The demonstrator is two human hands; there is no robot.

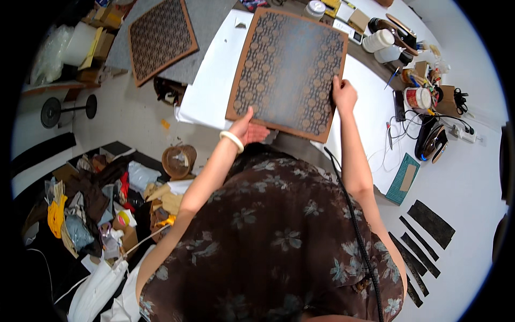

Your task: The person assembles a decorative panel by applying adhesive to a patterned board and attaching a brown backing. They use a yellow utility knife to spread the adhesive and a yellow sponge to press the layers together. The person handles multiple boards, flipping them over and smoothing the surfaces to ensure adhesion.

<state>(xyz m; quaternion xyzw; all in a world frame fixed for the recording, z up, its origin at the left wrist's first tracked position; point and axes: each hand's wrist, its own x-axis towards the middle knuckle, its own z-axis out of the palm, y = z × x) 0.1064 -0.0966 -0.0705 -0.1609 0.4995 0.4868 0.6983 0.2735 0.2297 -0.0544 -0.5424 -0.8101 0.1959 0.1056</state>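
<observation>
A flat rectangular panel (287,70) with a dark repeating pattern and a plain brown border is tilted over the white table top. Shine from a light runs down its middle. My left hand (247,129) holds its near left edge, thumb on top and fingers stretched below the edge; a pale bangle circles the wrist. On the right edge, my right hand (343,95) grips the panel with thumb and curled fingers. What lies directly under the panel is hidden. Another similar patterned panel (161,40) rests on a grey surface (120,48) at the far left.
On the right of the white table (370,115) are a clothes iron (432,140), loose cables, a green cutting mat (403,180) and a white tub (417,98). Bottles (378,40) stand farther back. Dark strips (432,222) lie lower right; a bin (179,162) and piled scraps are left.
</observation>
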